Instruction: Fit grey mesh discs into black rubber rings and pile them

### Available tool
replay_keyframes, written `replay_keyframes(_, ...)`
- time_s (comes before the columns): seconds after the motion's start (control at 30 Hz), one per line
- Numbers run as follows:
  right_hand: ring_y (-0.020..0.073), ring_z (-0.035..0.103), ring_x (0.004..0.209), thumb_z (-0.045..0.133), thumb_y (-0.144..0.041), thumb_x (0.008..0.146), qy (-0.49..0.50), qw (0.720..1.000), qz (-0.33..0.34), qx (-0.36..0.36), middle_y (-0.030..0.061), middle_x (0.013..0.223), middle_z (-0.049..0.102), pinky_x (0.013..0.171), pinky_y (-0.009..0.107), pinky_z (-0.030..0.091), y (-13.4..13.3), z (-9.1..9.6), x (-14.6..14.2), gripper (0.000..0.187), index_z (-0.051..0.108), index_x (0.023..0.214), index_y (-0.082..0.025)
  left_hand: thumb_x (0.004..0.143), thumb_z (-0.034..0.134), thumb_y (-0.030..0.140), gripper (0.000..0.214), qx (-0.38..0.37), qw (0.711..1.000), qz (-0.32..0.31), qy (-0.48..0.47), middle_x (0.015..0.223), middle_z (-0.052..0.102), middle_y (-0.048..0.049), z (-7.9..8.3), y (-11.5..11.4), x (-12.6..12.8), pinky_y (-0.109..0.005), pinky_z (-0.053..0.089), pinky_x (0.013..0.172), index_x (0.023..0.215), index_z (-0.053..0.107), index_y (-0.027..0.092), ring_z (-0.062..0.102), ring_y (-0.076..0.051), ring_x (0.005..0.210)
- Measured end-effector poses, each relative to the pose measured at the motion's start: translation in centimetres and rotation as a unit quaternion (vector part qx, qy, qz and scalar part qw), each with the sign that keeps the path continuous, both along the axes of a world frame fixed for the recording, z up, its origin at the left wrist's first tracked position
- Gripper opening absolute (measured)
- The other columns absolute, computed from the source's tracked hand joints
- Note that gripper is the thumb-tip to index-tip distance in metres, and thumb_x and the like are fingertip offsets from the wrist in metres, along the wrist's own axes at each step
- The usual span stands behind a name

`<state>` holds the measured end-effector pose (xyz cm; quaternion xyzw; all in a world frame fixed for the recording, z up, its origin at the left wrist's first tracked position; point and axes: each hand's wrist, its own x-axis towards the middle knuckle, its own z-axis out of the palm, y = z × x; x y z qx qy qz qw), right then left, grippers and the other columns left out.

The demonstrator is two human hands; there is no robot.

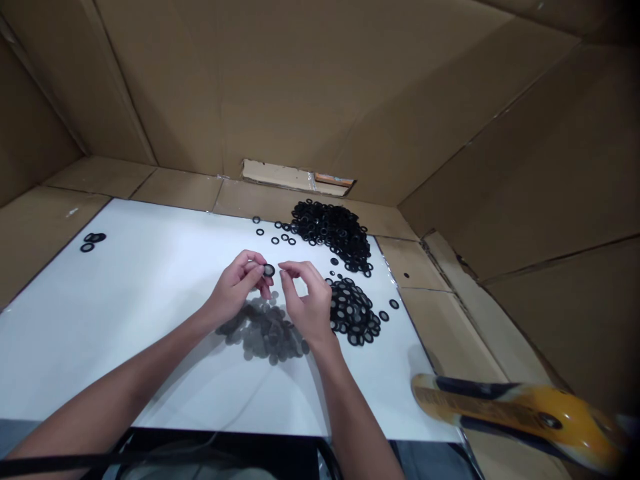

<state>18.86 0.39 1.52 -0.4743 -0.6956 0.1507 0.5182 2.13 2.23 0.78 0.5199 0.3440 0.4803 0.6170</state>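
My left hand (240, 283) pinches a black rubber ring with a grey mesh disc (269, 270) in its middle, held between thumb and fingers above the table. Just right of it, apart from the ring, is my right hand (307, 297), its thumb and index fingertips drawn together. Whether anything small sits between those tips I cannot make out. Below both hands lies a loose heap of small grey mesh discs (270, 330). Partly behind my right hand is a pile of black rings with grey centres (353, 310).
A big heap of plain black rings (330, 230) lies at the back right, with several loose ones beside it. A few rings (93, 241) lie far left on the white table (125, 300). Cardboard walls (300, 87) surround it; a yellow-and-black object (520, 413) juts in at right.
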Motion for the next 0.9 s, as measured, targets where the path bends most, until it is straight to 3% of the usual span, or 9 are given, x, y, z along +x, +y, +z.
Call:
replay_keyframes(0.1, 0.0184, 0.066, 0.086, 0.061, -0.026, 0.093, 0.121, 0.98, 0.043, -0.152, 0.0044, 0.093, 0.073, 0.081, 0.032, 0.052, 0.2, 0.1, -0.3, 0.012, 0.07, 0.097, -0.02, 0.099, 0.052, 0.035, 0.015, 0.023, 0.999, -0.003, 0.035, 0.077, 0.065, 0.0021, -0.2, -0.1, -0.1, -0.03, 0.053, 0.068, 0.102, 0.05, 0.021, 0.065, -0.013, 0.065)
replay_keyframes(0.23, 0.0177, 0.065, 0.08, 0.067, -0.029, 0.087, 0.184, 0.954, 0.066, -0.226, 0.0021, 0.083, 0.072, 0.078, 0.031, 0.051, 0.5, -0.1, -0.6, 0.01, 0.07, 0.085, -0.019, 0.1, 0.05, 0.034, 0.014, 0.06, 0.995, 0.017, 0.076, 0.078, 0.062, 0.0026, -0.2, -0.2, 0.0, -0.027, 0.05, 0.071, 0.105, 0.054, 0.021, 0.061, -0.011, 0.069)
replay_keyframes(0.4, 0.0161, 0.064, 0.073, 0.069, -0.029, 0.086, 0.253, 0.934, 0.07, -0.244, 0.0003, 0.076, 0.07, 0.075, 0.03, 0.051, 0.2, 0.0, -1.3, 0.01, 0.07, 0.086, -0.02, 0.095, 0.06, 0.033, 0.016, 0.02, 0.999, 0.024, 0.034, 0.075, 0.06, 0.0028, -0.3, -0.1, 0.4, -0.026, 0.048, 0.069, 0.105, 0.058, 0.02, 0.058, -0.011, 0.066)
replay_keyframes(0.57, 0.0161, 0.065, 0.073, 0.066, -0.029, 0.088, 0.239, 0.936, 0.087, -0.241, 0.0004, 0.074, 0.069, 0.077, 0.03, 0.051, 0.0, 0.2, -1.4, 0.011, 0.069, 0.085, -0.019, 0.09, 0.067, 0.037, 0.02, -0.041, 0.998, 0.038, -0.005, 0.07, 0.059, 0.0025, -0.9, 0.1, 0.7, -0.025, 0.045, 0.067, 0.094, 0.061, 0.019, 0.055, -0.011, 0.065)
replay_keyframes(0.7, 0.0175, 0.065, 0.081, 0.066, -0.03, 0.087, 0.214, 0.948, 0.046, -0.231, 0.0027, 0.083, 0.071, 0.078, 0.03, 0.051, 0.2, 0.2, -0.9, 0.012, 0.07, 0.087, -0.019, 0.09, 0.066, 0.04, 0.022, -0.051, 0.998, 0.028, 0.026, 0.066, 0.058, 0.0027, -0.7, 0.1, 0.6, -0.027, 0.043, 0.068, 0.092, 0.062, 0.018, 0.054, -0.012, 0.064)
replay_keyframes(0.9, 0.0172, 0.065, 0.079, 0.068, -0.03, 0.083, 0.205, 0.94, 0.073, -0.261, 0.0028, 0.083, 0.071, 0.078, 0.03, 0.051, 0.5, 0.4, -0.4, 0.011, 0.069, 0.084, -0.019, 0.091, 0.063, 0.04, 0.022, -0.041, 0.996, 0.01, 0.078, 0.067, 0.059, 0.0029, -0.1, 0.0, 0.3, -0.027, 0.043, 0.068, 0.091, 0.06, 0.019, 0.056, -0.013, 0.065)
